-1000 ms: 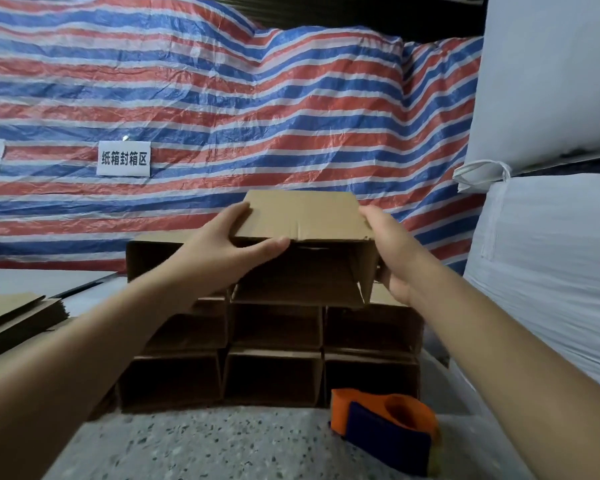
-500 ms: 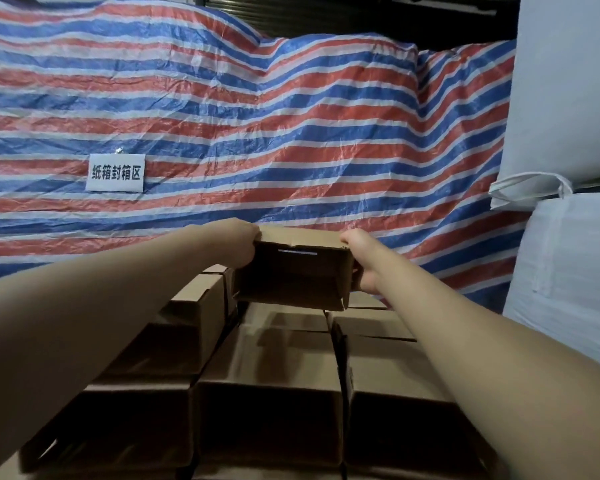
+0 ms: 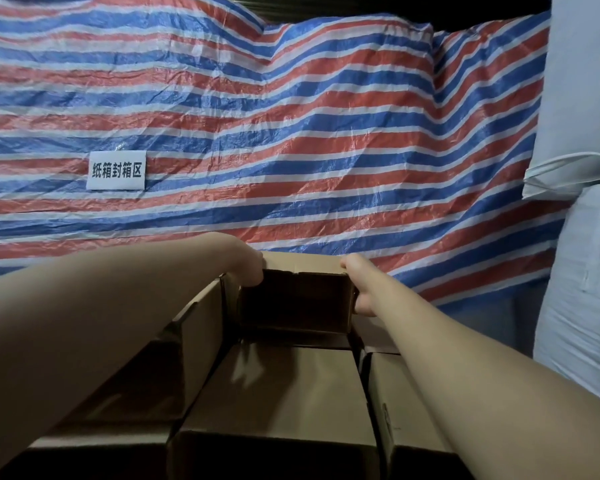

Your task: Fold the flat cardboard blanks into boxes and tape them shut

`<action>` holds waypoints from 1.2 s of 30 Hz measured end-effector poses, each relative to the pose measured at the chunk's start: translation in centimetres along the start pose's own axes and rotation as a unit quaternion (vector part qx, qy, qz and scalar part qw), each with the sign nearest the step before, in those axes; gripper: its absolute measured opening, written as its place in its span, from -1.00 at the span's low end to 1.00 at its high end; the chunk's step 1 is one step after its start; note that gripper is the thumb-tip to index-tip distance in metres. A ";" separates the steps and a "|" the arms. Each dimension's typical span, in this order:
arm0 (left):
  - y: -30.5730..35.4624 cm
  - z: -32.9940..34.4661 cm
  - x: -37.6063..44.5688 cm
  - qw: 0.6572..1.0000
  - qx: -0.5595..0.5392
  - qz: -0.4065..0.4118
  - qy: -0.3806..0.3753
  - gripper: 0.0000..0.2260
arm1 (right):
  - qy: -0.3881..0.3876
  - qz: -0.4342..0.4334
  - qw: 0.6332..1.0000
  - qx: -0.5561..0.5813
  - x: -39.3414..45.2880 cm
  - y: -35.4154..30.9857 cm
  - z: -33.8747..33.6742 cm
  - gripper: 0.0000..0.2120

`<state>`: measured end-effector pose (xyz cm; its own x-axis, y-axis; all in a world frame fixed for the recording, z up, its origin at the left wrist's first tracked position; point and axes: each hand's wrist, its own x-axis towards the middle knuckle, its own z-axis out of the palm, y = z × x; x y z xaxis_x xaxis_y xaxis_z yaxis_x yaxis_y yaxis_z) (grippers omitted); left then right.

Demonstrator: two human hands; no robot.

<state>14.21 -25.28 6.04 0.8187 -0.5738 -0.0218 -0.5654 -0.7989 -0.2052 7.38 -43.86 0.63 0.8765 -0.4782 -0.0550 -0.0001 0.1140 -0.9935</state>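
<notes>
1. Brown folded cardboard box (image 3: 297, 299), open side facing the person, sits on top of the stack of brown cardboard boxes (image 3: 278, 393), at its far end.
2. Left hand (image 3: 248, 266) grips its top left corner, fingers curled.
3. Right hand (image 3: 359, 285) grips its right edge, fingers wrapped behind.
4. Red-white-blue striped tarp (image 3: 291, 133) behind, with white printed label (image 3: 116, 170); white woven sacks (image 3: 582, 237) right.

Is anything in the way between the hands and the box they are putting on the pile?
Nothing visible. The left hand and right hand already hold the open box by its two sides, with no gap. It sits at the far end of the stacked boxes, against the striped tarp.
</notes>
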 end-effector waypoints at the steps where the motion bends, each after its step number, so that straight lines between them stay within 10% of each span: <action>1: -0.1 0.3 0.0 1.000 0.010 -0.008 -0.009 -0.67 | -0.005 0.003 1.000 -0.010 0.1 0.3 0.1 -0.74; 12: -0.5 -0.9 -2.9 0.997 -0.068 -0.010 0.034 -0.27 | 0.093 -0.047 0.979 -0.175 -2.9 -1.1 0.4 -0.57; 19: -2.9 -2.0 -10.2 0.967 -0.138 0.038 0.209 -0.48 | 0.158 -0.095 0.963 -0.197 -10.8 -3.2 1.3 -0.46; 24: -3.8 -0.9 -16.4 0.920 -0.188 0.051 0.340 -0.77 | 0.196 -0.210 0.939 -0.189 -16.3 -3.0 2.6 -0.74; 36: -4.4 9.3 -34.4 0.841 -0.302 0.094 0.438 -0.90 | 0.193 -0.293 0.924 -0.155 -30.9 3.3 5.7 -0.66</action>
<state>-10.53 -0.38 -1.38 0.4712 -0.4010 0.7856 -0.8409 -0.4731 0.2628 -16.89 -23.72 -0.38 0.5330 -0.6607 0.5286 0.2299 -0.4881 -0.8420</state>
